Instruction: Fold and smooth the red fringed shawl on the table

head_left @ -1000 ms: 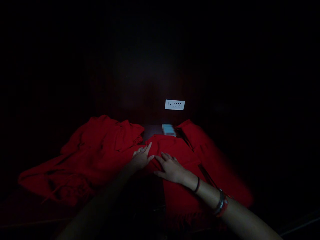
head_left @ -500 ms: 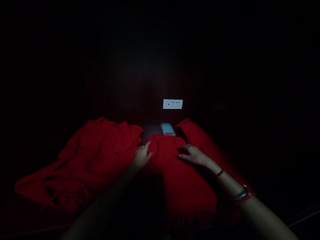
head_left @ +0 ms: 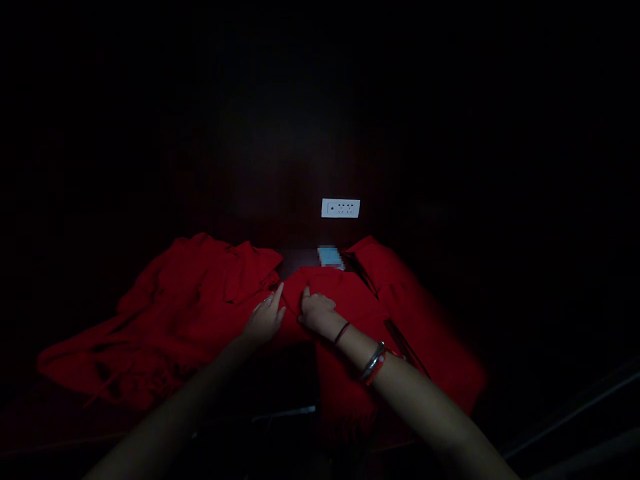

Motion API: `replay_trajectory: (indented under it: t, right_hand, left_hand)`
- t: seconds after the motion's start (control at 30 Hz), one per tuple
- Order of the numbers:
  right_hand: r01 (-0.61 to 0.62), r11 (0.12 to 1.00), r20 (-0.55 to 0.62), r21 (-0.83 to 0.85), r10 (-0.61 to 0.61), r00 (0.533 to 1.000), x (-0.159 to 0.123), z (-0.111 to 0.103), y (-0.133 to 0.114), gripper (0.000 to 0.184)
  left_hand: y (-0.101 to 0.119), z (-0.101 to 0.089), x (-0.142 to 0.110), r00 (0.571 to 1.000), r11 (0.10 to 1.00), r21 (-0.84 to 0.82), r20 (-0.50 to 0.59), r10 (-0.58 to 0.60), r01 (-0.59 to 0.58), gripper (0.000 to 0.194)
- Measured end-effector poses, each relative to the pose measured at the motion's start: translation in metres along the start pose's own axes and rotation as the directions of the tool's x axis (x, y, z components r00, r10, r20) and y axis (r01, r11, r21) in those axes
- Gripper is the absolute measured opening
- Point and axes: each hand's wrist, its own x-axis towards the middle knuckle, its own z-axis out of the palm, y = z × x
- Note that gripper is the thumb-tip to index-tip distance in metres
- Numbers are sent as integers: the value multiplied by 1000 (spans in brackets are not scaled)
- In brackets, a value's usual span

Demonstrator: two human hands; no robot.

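A red scarf with a fringed end (head_left: 350,390) lies spread in front of me, its near part hanging toward my side. My left hand (head_left: 265,320) rests on the red cloth at the scarf's left, index finger and thumb apart. Close beside it, my right hand (head_left: 319,312) lies on the scarf's upper part, index finger pointing forward and thumb apart from it. Neither hand visibly grips the fabric. Bunched red cloth (head_left: 200,287) spreads to the left, with loose strands at its near end. More red cloth (head_left: 420,313) lies at the right.
A white wall socket (head_left: 341,208) sits on the dark wall ahead. Below it lies a pale blue, blurred-out flat item (head_left: 331,257) behind the scarf. The surroundings are very dark, so edges are hard to make out.
My right hand has moved left across the scarf, close to my left hand. My left hand has shifted slightly left and nearer. At the right, the red cloth shows more.
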Motion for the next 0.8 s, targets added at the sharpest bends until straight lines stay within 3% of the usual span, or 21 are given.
replay_trajectory:
  t: [0.1,0.2,0.33,0.43,0.53,0.6,0.7,0.8]
  right_hand:
    - [24,1000,-118,-15,-26,993,6,2,-1,48]
    - [41,999,-218,11,-38,975,9,-19,23,44]
    - [-8,990,-312,141,52,949,18,-72,94,44]
    - [-149,935,-327,321,257,910,25,-91,160,42]
    - [-323,828,-130,459,422,897,26,-75,215,43]
    - [-395,793,-59,465,473,879,22,-57,239,41]
    - [-395,802,-98,448,483,870,14,-37,251,53]
    - [-319,866,-223,385,423,878,11,-34,243,69]
  left_hand:
    - [-2,1,-5,1000,996,85,26,-7,5,54]
    - [-8,-6,-15,999,988,152,54,-5,-3,51]
    - [-32,-24,-42,987,978,182,137,77,-102,41]
    - [-63,-35,-63,964,961,154,177,201,-229,39]
    - [-91,-39,-77,954,948,159,163,251,-277,41]
    - [-100,-41,-81,950,943,167,172,261,-289,41]
    - [-97,-45,-80,956,946,212,215,199,-245,38]
    - [-69,-52,-69,981,946,316,193,15,-76,40]
